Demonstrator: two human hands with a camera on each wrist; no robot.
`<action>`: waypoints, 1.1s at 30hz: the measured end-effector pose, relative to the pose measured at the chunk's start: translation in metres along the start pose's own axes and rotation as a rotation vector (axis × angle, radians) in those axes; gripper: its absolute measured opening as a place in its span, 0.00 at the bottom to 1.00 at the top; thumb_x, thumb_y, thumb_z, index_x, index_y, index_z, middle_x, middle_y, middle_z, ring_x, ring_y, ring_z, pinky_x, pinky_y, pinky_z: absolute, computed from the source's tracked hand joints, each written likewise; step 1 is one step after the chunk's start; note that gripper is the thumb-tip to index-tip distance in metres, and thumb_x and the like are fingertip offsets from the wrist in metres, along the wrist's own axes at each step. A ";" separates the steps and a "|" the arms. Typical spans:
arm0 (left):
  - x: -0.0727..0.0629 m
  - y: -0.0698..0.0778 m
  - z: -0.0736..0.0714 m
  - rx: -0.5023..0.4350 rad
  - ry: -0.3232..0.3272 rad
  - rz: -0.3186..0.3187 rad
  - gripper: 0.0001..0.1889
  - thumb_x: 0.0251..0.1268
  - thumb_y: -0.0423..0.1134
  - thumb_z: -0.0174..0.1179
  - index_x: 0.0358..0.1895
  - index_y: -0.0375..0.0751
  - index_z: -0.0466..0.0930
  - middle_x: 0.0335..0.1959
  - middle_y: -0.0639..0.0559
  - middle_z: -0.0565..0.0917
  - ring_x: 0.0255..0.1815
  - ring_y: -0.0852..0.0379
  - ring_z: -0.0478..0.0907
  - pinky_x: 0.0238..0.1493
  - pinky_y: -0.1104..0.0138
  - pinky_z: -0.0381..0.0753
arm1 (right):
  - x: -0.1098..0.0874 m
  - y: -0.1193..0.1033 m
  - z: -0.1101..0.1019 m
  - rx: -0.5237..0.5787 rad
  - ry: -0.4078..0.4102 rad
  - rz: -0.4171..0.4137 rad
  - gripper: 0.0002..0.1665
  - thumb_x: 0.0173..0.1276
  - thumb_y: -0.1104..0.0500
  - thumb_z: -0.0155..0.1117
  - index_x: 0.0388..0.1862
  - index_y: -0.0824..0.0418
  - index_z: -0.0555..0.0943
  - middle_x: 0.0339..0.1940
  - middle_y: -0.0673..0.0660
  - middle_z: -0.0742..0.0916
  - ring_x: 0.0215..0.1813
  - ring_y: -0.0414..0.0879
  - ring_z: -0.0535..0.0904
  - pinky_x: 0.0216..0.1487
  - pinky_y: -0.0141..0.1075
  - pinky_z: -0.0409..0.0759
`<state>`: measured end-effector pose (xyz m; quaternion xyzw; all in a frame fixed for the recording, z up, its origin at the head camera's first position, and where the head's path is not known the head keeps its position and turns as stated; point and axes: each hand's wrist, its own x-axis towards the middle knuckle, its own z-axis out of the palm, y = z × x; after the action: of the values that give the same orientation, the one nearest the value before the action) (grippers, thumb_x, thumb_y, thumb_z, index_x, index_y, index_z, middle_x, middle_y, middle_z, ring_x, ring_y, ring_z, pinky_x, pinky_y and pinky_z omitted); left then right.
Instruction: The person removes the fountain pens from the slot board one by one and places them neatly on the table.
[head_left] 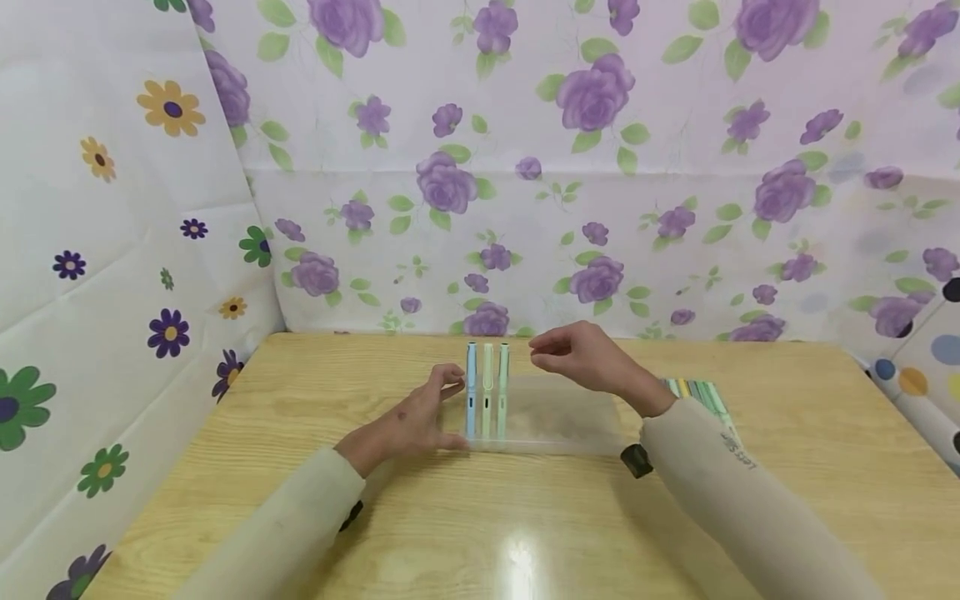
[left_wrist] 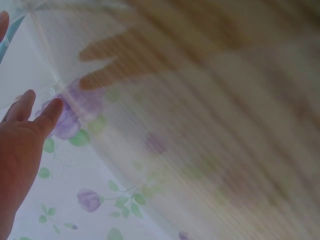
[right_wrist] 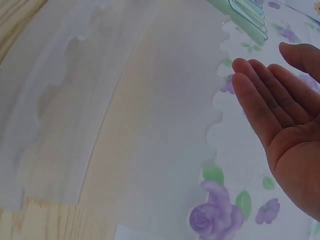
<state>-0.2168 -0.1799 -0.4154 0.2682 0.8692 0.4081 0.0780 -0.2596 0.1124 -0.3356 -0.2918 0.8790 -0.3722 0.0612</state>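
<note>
A clear plastic pen rack (head_left: 566, 417) with notched edges lies across the table. At its left end three capped pens lie side by side: a light blue pen (head_left: 471, 379), a pale yellow pen (head_left: 487, 379) and a light green pen (head_left: 503, 379). My left hand (head_left: 423, 412) spans the rack's left end beside the blue pen, thumb near the front corner and fingers farther back. Just right of the green pen's cap, my right hand (head_left: 581, 354) hovers with nothing in it. Its fingers (right_wrist: 260, 95) are straight and together in the right wrist view.
More pens (head_left: 697, 392), green shades and a yellow one, lie in a row right of the rack, partly behind my right forearm. The wooden table (head_left: 315, 517) meets a flowered cloth (head_left: 525, 250) at the back and another patterned cloth (head_left: 150, 292) on the left.
</note>
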 end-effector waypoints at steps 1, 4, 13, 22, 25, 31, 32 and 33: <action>0.001 0.000 0.000 0.000 -0.001 -0.003 0.50 0.51 0.35 0.78 0.70 0.41 0.47 0.73 0.35 0.60 0.76 0.45 0.60 0.74 0.51 0.59 | 0.002 -0.002 0.001 0.003 0.000 0.001 0.19 0.74 0.58 0.63 0.59 0.66 0.82 0.49 0.58 0.89 0.49 0.50 0.86 0.51 0.46 0.84; 0.002 0.000 0.000 0.005 -0.012 -0.015 0.50 0.51 0.36 0.78 0.70 0.42 0.47 0.73 0.36 0.60 0.76 0.45 0.60 0.74 0.51 0.59 | 0.007 -0.005 0.004 0.002 -0.004 -0.006 0.20 0.74 0.58 0.63 0.60 0.68 0.81 0.49 0.59 0.88 0.49 0.50 0.86 0.50 0.45 0.84; 0.006 0.001 -0.004 -0.004 -0.017 -0.001 0.51 0.51 0.36 0.78 0.70 0.43 0.46 0.73 0.36 0.60 0.76 0.45 0.60 0.75 0.52 0.58 | 0.023 -0.014 0.010 -0.003 0.001 0.003 0.24 0.73 0.55 0.64 0.62 0.68 0.79 0.50 0.61 0.88 0.51 0.52 0.85 0.53 0.46 0.83; 0.002 0.001 -0.003 -0.015 -0.028 -0.019 0.51 0.52 0.36 0.78 0.70 0.40 0.46 0.73 0.36 0.59 0.76 0.44 0.60 0.74 0.52 0.58 | 0.033 -0.013 0.017 0.034 -0.017 0.030 0.23 0.72 0.56 0.66 0.60 0.68 0.81 0.49 0.60 0.88 0.49 0.51 0.85 0.51 0.45 0.84; 0.003 0.000 -0.003 -0.015 -0.022 -0.002 0.50 0.51 0.35 0.78 0.69 0.40 0.46 0.72 0.36 0.59 0.76 0.43 0.60 0.74 0.52 0.59 | 0.034 -0.012 0.020 0.040 -0.009 0.029 0.21 0.71 0.56 0.67 0.58 0.67 0.82 0.45 0.59 0.89 0.46 0.50 0.86 0.48 0.45 0.84; 0.004 -0.002 -0.002 -0.024 -0.024 0.004 0.50 0.51 0.34 0.78 0.69 0.42 0.46 0.72 0.35 0.60 0.76 0.43 0.60 0.74 0.52 0.58 | 0.034 -0.011 0.019 0.103 -0.001 0.038 0.19 0.71 0.58 0.67 0.55 0.67 0.82 0.41 0.58 0.89 0.42 0.50 0.87 0.45 0.46 0.85; 0.004 -0.001 -0.002 -0.025 -0.023 0.001 0.50 0.51 0.34 0.78 0.69 0.42 0.46 0.72 0.35 0.60 0.76 0.43 0.60 0.74 0.52 0.58 | 0.033 -0.011 0.017 0.118 0.000 0.036 0.18 0.71 0.58 0.67 0.55 0.68 0.82 0.41 0.59 0.89 0.41 0.51 0.87 0.46 0.47 0.85; 0.005 -0.001 -0.003 -0.024 -0.022 -0.001 0.50 0.51 0.34 0.78 0.69 0.42 0.46 0.72 0.35 0.60 0.76 0.43 0.60 0.74 0.52 0.58 | 0.033 -0.011 0.016 0.133 0.002 0.037 0.18 0.71 0.59 0.67 0.55 0.67 0.82 0.41 0.59 0.89 0.42 0.53 0.87 0.46 0.48 0.85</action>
<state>-0.2221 -0.1800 -0.4144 0.2712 0.8634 0.4156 0.0908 -0.2767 0.0779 -0.3355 -0.2702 0.8578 -0.4287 0.0863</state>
